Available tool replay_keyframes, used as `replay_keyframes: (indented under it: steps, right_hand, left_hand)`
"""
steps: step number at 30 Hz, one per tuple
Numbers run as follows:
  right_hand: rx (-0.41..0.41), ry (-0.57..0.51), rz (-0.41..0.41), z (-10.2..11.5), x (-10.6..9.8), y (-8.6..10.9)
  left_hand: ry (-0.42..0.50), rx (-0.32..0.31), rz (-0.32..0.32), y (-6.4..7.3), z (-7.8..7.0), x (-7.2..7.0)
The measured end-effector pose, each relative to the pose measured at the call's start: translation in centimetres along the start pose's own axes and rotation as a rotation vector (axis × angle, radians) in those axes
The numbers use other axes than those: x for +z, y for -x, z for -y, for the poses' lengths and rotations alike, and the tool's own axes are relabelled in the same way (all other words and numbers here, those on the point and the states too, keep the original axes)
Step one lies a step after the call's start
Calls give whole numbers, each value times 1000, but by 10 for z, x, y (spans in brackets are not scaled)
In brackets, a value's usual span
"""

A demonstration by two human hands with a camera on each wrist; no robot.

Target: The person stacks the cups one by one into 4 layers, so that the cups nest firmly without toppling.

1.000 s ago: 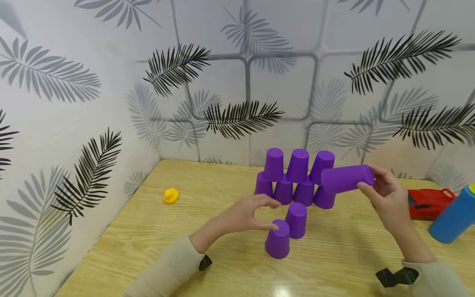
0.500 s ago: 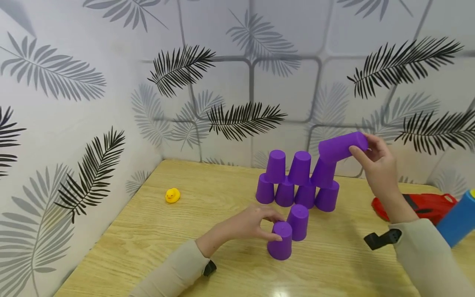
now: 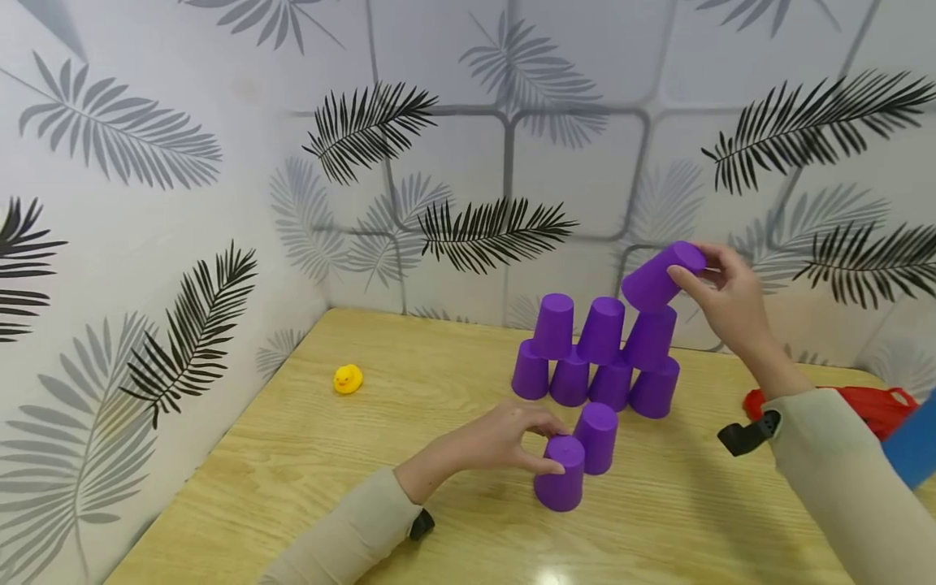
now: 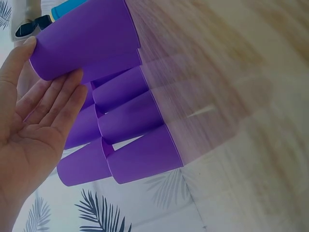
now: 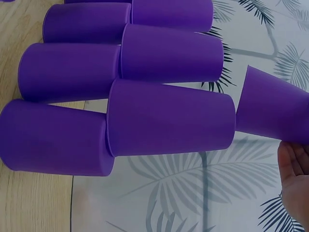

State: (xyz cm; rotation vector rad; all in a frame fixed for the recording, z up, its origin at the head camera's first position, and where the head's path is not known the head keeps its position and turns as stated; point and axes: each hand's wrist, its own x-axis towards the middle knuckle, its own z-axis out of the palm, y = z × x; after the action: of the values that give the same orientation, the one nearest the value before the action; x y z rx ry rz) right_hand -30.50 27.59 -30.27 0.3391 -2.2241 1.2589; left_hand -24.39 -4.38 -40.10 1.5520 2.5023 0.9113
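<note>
Pinched tilted cup [image 3: 654, 279] in right hand [image 3: 727, 301], front cup [image 3: 561, 489] in left hand [image 3: 504, 439]; probably called for levelling the former above the stack [image 3: 602, 345] before lowering.

Cups [image 3: 602, 331]: smooth plastic, mostly matt. Tabletop [image 3: 292, 455]: wood-grained, glossy at near side. Far wall [image 3: 453, 154]: smooth, paper-like. Duck [image 3: 348, 379], left: smooth plastic. Sleeves [image 3: 826, 463]: matt cloth.

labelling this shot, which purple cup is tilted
The cup in the right hand, above the right end of the stack: it leans, while the other cups stand straight, bases up.
</note>
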Motion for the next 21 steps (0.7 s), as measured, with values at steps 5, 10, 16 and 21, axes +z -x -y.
replay_keyframes:
  steps: [5,10,16,21]
  right_hand:
    - [-41,19,18,-2,3,-5]
    - [-37,32,41,-3,5,-7]
    - [-32,60,82,-4,8,-13]
    - [-30,92,122,0,10,-16]
  left_hand:
    - [11,7,-1,1,-1,-1]
    - [22,-8,6,1,-2,-1]
    - [31,-17,11,2,-1,-1]
    - [34,-34,18,3,-1,0]
